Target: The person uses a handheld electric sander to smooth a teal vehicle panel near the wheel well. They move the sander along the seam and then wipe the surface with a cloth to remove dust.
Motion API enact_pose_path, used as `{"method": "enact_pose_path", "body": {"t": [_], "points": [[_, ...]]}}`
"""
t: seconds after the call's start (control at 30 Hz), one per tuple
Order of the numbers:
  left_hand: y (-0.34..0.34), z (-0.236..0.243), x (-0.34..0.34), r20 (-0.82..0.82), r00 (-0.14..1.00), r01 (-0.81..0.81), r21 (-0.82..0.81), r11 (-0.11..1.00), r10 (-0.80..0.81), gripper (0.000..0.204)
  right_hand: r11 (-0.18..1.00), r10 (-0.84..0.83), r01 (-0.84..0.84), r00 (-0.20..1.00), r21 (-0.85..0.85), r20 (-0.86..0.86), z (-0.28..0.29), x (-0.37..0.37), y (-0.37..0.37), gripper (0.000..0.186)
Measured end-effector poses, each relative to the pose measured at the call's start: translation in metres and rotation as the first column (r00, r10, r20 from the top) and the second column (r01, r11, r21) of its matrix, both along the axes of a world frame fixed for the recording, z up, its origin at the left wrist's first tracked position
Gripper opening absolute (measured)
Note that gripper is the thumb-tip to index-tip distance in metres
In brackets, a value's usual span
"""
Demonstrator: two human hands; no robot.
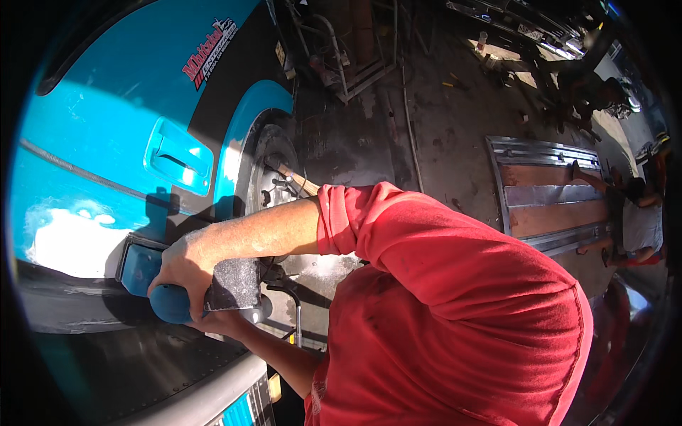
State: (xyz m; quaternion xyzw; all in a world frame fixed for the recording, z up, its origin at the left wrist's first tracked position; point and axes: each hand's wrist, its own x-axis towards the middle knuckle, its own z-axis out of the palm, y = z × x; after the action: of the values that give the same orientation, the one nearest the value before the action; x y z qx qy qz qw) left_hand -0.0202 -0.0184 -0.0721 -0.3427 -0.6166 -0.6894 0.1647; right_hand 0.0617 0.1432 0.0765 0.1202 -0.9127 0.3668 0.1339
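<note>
Against a turquoise vehicle door (pixel 92 142), my right hand (pixel 186 264) is wrapped round a blue sanding block (pixel 141 271) with a round knob (pixel 170 304). The block lies at the edge of a pale, sanded-looking patch (pixel 71 238) low on the door. My left hand (pixel 217 324) comes in below, close behind the knob; its fingers are mostly hidden. Beside my hands is a flat, dusty grey surface (pixel 238 284); I cannot tell whether it belongs to the block. Both arms reach toward the left, the right one in a red sleeve (pixel 355 220).
A recessed door handle (pixel 177 160) sits above the patch, with a wheel (pixel 273 153) beyond it. Riveted dark metal (pixel 135 362) runs along the bottom. A metal-framed panel with brown strips (pixel 554 213) lies on the floor at right, near another person (pixel 643 220). A metal cart (pixel 355 78) stands at the back.
</note>
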Motion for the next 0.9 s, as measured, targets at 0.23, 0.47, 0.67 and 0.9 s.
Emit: {"method": "enact_pose_path", "body": {"t": [0.23,0.47,0.67,0.9], "points": [[-0.036,-0.071,0.040,-0.019,0.996,0.085,-0.234,0.969,-0.093,0.074,0.968,-0.173,0.154,0.981,-0.197,-0.087,-0.061,0.073,-0.020,0.085],[0.006,-0.101,0.079,0.223,0.862,0.500,-0.235,0.833,-0.455,0.092,0.885,-0.378,0.370,0.925,-0.283,0.028,-0.091,0.149,-0.006,0.081],[0.067,-0.072,0.124,0.099,0.674,0.738,-0.088,0.669,-0.732,0.072,0.667,-0.579,0.530,0.811,-0.524,0.083,-0.096,0.242,0.001,0.100],[0.145,-0.008,0.226,0.581,0.480,0.811,-0.009,0.584,-0.657,0.061,0.182,-0.697,0.788,0.525,-0.588,0.488,-0.254,0.447,0.025,0.085]]}}
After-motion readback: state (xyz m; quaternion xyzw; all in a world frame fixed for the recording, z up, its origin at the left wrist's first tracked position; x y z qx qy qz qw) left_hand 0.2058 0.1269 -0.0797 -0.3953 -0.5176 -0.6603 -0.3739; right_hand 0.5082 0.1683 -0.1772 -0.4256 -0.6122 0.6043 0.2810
